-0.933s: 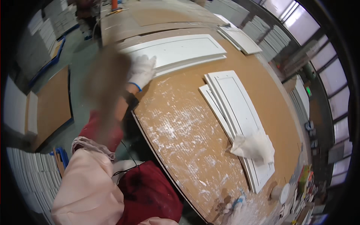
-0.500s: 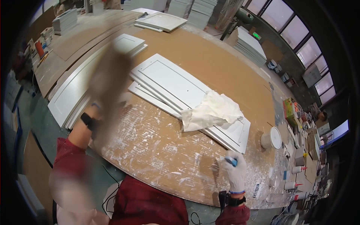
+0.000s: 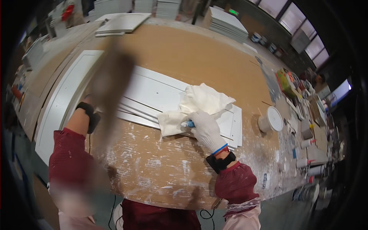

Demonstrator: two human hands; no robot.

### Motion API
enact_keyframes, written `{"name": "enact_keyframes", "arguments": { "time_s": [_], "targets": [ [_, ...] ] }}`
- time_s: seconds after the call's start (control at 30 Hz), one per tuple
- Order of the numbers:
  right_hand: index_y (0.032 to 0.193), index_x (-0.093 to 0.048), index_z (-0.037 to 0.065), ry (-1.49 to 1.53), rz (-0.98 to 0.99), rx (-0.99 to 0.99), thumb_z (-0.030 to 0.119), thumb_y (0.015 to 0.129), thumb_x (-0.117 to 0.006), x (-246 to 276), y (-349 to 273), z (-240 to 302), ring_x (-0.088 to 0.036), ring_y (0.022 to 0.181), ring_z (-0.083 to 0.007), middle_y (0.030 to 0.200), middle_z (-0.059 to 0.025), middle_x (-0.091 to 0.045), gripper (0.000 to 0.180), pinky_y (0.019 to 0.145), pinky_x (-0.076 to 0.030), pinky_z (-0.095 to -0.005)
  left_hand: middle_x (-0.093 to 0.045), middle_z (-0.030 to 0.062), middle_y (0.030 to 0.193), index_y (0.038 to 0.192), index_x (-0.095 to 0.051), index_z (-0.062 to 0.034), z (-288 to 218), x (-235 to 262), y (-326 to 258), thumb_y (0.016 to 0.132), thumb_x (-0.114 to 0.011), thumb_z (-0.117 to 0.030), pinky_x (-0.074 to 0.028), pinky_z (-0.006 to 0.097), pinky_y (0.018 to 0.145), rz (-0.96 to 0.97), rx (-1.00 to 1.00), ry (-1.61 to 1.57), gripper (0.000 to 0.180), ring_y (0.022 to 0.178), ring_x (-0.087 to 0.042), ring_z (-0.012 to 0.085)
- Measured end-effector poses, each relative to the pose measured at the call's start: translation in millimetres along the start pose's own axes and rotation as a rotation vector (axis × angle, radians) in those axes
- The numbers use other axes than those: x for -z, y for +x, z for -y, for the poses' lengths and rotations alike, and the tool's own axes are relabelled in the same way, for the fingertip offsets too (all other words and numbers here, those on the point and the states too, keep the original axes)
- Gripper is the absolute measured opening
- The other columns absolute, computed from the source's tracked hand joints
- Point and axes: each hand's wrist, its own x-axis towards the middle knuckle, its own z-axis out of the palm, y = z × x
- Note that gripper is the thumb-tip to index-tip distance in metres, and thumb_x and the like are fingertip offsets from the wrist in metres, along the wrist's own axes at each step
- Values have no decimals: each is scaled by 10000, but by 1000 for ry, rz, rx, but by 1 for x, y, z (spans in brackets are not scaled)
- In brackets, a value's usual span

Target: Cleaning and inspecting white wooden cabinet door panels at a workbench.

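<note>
My right hand, in a white knit glove, is closed around a small blue object, mostly hidden by its fingers. It rests at the near side of a crumpled cream cloth. The cloth lies over the right part of stacked white panels with grooved borders. A blurred brown shape close to the camera covers the left end of the panels. That same shape hides most of my left hand, so its fingers do not show. It is nearest to the white panels at the left.
A white tub stands right of the panels on the paint-smeared brown table. More white panels lie at the far left. Bottles and boxes crowd the right side. A black cable hangs at the near edge.
My right hand has moved up and left from the bare tabletop to the cloth, still holding the blue object. The view has shifted, so the table's contents appear further left.
</note>
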Motion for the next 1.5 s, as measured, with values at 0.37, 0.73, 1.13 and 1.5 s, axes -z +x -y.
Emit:
{"name": "enact_keyframes", "arguments": {
  "time_s": [0.37,0.73,1.13,1.5],
  "targets": [
    [956,-590,-5,19,-284,-675,225,802,-699,44,-108,-89,-619,812,-384,857,-210,-637,298,732,-477,-429,-619,256,907,924,-551,-12,0,3,2,809,-612,-335,-449,496,763,-18,-3,138,348,916,-589,428],
    [924,-588,-37,129,-402,-569,170,817,-717,30,-126,-71,-569,747,-273,824,-165,-612,267,713,-456,-377,-657,268,928,862,-659,39,5,51,-89,767,-594,-396,-473,435,774,137,201,176,450,887,-628,374],
    [1338,-447,6,494,-125,-538,20,910,-615,50,-266,-78,-613,904,-221,1105,-130,-609,460,743,-531,-301,-648,239,797,904,-632,42,49,68,-302,846,-482,-604,-485,455,723,178,394,-74,666,756,-647,382],
    [1481,-210,-10,578,107,-816,-54,872,-621,57,-313,-50,-594,1038,-218,1210,-167,-581,736,863,-516,-284,-663,257,977,1073,-611,35,29,82,-324,781,-545,-617,-494,434,805,352,463,-56,718,943,-656,378]
  ]
}}
